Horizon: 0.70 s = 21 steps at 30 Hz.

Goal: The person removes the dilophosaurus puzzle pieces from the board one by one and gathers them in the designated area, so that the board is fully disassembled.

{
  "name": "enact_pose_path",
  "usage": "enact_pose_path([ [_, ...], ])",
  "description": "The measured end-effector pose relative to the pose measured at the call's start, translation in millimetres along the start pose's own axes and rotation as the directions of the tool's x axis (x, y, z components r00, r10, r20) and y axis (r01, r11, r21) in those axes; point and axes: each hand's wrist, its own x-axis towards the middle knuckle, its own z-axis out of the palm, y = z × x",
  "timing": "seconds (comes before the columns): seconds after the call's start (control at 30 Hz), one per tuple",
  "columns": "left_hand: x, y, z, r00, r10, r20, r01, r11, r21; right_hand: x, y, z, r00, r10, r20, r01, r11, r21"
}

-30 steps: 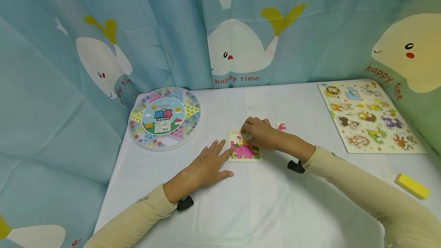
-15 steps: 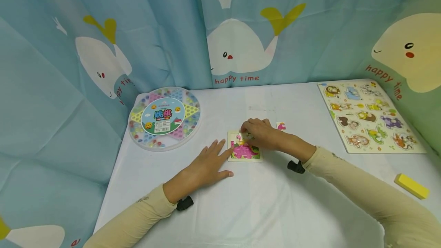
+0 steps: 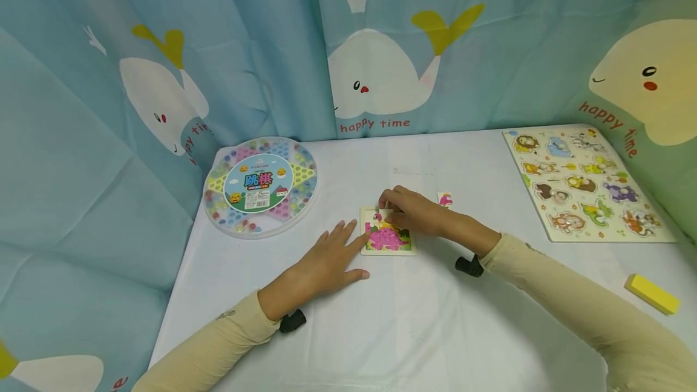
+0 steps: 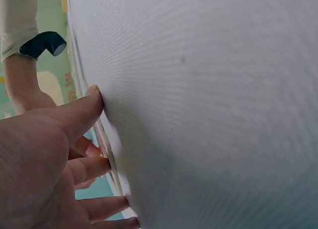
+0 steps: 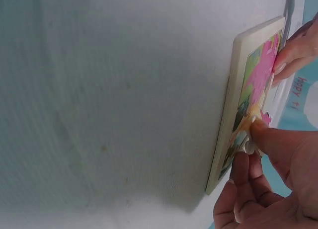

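Observation:
A small jigsaw puzzle board [image 3: 376, 253] with a pink dinosaur picture lies mid-table in the head view. My right hand [image 3: 412, 210] is over its upper right part. Thumb and fingers pinch a small puzzle piece [image 5: 249, 146], pale on the side that shows in the right wrist view; its picture is mostly hidden. My left hand [image 3: 321, 265] lies spread on the table, with its index fingertip touching the board's left edge. Another loose puzzle piece [image 3: 445, 199], pink and white, lies just beyond the right hand.
A round Chinese checkers box [image 3: 260, 188] with coloured marbles sits at the back left. An animal peg puzzle [image 3: 588, 183] lies at the back right. A yellow block [image 3: 651, 294] is near the right edge. Blue whale curtains [image 3: 272, 47] hang behind and at the sides.
The right hand's fingers have shifted slightly over the board, with the pinched puzzle piece, and more of the dinosaur's picture shows beneath them. The left hand stays put.

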Motion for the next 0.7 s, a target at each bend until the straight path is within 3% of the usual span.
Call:
enact_pose_path([
  [0.23, 0.3, 0.5, -0.6, 1.000, -0.006, 0.009, 0.006, 1.000, -0.004, -2.3, 0.3, -1.7, 1.000, 0.012, -0.011, -0.011, 0.998, 0.058],
  [0.43, 0.4, 1.6, -2.5, 1.000, -0.014, 0.009, 0.014, 1.000, -0.011, -5.5, -1.4, -11.4, 0.997, 0.007, -0.078, -0.001, 0.997, 0.077],
  [0.57, 0.3, 2.2, -2.1, 1.000, -0.014, 0.010, 0.014, 1.000, -0.020, -13.4, 3.0, -28.0, 0.989, 0.019, -0.146, -0.008, 0.997, 0.075],
  [0.7, 0.0, 2.6, -1.4, 1.000, -0.014, 0.013, 0.015, 1.000, -0.024, -30.1, 15.7, -53.3, 0.979, 0.092, -0.180, -0.076, 0.993, 0.090],
])
